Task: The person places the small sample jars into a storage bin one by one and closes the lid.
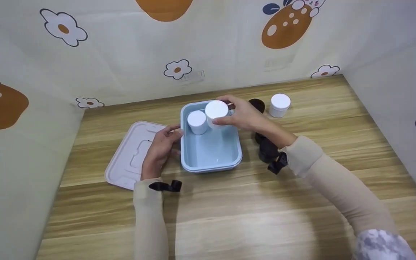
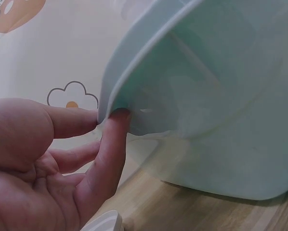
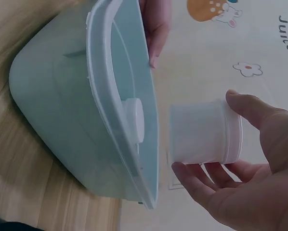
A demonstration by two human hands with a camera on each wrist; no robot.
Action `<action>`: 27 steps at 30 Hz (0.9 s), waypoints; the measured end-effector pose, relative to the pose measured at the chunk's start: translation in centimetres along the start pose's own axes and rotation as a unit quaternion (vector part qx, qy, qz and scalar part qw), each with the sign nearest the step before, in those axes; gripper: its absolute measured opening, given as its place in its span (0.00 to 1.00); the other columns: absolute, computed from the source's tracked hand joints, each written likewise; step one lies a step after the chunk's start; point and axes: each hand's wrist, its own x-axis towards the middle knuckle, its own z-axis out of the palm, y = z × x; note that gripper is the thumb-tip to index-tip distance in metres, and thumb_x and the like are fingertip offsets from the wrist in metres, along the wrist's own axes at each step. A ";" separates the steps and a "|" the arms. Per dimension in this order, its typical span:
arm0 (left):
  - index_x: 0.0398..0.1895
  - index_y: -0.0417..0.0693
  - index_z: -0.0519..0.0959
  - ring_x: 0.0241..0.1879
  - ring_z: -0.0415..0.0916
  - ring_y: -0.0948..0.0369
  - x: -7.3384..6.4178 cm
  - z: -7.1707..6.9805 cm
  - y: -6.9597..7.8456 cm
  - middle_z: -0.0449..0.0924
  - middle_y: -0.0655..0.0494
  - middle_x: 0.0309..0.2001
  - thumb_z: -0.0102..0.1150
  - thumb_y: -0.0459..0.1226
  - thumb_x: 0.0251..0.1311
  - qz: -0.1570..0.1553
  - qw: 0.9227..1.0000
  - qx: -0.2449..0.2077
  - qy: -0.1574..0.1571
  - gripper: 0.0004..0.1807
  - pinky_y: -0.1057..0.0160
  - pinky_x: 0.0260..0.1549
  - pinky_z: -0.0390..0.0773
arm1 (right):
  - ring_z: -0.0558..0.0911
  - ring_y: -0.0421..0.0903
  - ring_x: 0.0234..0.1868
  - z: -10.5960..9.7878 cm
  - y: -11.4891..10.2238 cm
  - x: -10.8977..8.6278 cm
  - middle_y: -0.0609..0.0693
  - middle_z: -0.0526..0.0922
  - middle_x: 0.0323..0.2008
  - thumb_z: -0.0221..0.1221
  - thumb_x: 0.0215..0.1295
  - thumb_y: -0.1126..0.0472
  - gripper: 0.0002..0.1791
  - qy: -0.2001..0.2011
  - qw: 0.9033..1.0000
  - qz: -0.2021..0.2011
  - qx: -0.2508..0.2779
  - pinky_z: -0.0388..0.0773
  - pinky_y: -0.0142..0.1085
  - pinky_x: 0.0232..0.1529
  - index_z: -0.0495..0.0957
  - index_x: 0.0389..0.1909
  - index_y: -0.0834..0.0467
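Note:
Pinched at its left rim between thumb and finger of my left hand (image 1: 159, 151) is a light blue plastic bin (image 1: 211, 153). The left wrist view shows that grip up close on the bin's rim (image 2: 134, 62). My right hand (image 1: 246, 113) holds a white lidded jar (image 1: 216, 110) over the far right part of the bin. In the right wrist view, thumb and fingers grip this jar (image 3: 202, 132) by its lid and side, above the rim. Another white jar (image 1: 197, 122) is inside the bin, in its far left corner.
A pale lid (image 1: 125, 162) with a handle lies left of the bin, partly behind my left hand. To the right are several black jars (image 1: 268, 151), partly hidden by my right arm, and a white jar (image 1: 279, 105). Patterned sheeting (image 1: 132, 54) surrounds the wooden table (image 1: 229, 209).

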 end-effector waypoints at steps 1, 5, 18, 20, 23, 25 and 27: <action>0.70 0.48 0.70 0.51 0.82 0.51 -0.1 0.0 0.0 0.79 0.38 0.60 0.54 0.41 0.73 0.000 1.000 0.001 0.000 0.24 0.62 0.26 0.84 | 0.73 0.55 0.67 0.1 -0.2 0.1 0.55 0.74 0.65 0.73 0.56 0.51 0.41 -0.004 1.000 0.003 -0.006 0.77 0.49 0.62 0.68 0.69 0.54; 0.70 0.48 0.69 0.53 0.82 0.51 -0.1 0.0 -0.1 0.79 0.39 0.61 0.54 0.41 0.73 0.003 1.000 0.002 0.000 0.24 0.62 0.26 0.84 | 0.72 0.55 0.68 0.8 -0.7 0.5 0.54 0.73 0.66 0.72 0.57 0.50 0.41 -0.025 0.999 0.008 -0.020 0.75 0.49 0.65 0.68 0.70 0.53; 0.71 0.48 0.67 0.55 0.80 0.49 0.0 0.0 0.2 0.79 0.40 0.61 0.55 0.42 0.73 -0.014 1.000 0.004 -0.004 0.26 0.63 0.27 0.85 | 0.78 0.55 0.58 3.9 -0.3 1.7 0.59 0.78 0.60 0.75 0.53 0.56 0.38 -0.037 0.995 -0.049 -0.077 0.77 0.45 0.60 0.73 0.65 0.61; 0.71 0.49 0.67 0.56 0.80 0.48 0.0 0.0 0.2 0.78 0.40 0.61 0.55 0.42 0.73 -0.018 1.000 0.004 -0.006 0.26 0.63 0.28 0.85 | 0.78 0.54 0.58 4.3 -0.2 1.8 0.58 0.79 0.58 0.75 0.52 0.55 0.39 -0.040 0.995 -0.046 -0.085 0.77 0.44 0.59 0.73 0.65 0.61; 0.71 0.49 0.67 0.55 0.80 0.49 0.0 0.0 0.1 0.79 0.40 0.61 0.55 0.42 0.73 -0.019 1.000 0.005 -0.005 0.26 0.62 0.28 0.85 | 0.78 0.54 0.57 4.8 -0.1 1.9 0.58 0.80 0.57 0.75 0.52 0.55 0.38 -0.043 0.993 -0.051 -0.098 0.76 0.44 0.59 0.74 0.63 0.61; 0.71 0.48 0.67 0.54 0.81 0.50 0.0 -0.1 0.1 0.79 0.40 0.61 0.55 0.42 0.73 -0.017 1.000 0.005 -0.005 0.26 0.62 0.28 0.85 | 0.79 0.54 0.57 5.1 -0.1 2.1 0.59 0.80 0.57 0.75 0.51 0.56 0.37 -0.043 0.992 -0.052 -0.102 0.76 0.44 0.59 0.75 0.63 0.62; 0.71 0.48 0.67 0.52 0.81 0.51 0.0 -0.1 0.1 0.79 0.39 0.61 0.54 0.41 0.73 -0.015 1.000 0.004 -0.004 0.26 0.62 0.28 0.85 | 0.79 0.54 0.57 5.3 -0.2 2.2 0.59 0.80 0.56 0.76 0.51 0.57 0.37 -0.044 0.992 -0.051 -0.106 0.76 0.44 0.59 0.75 0.62 0.63</action>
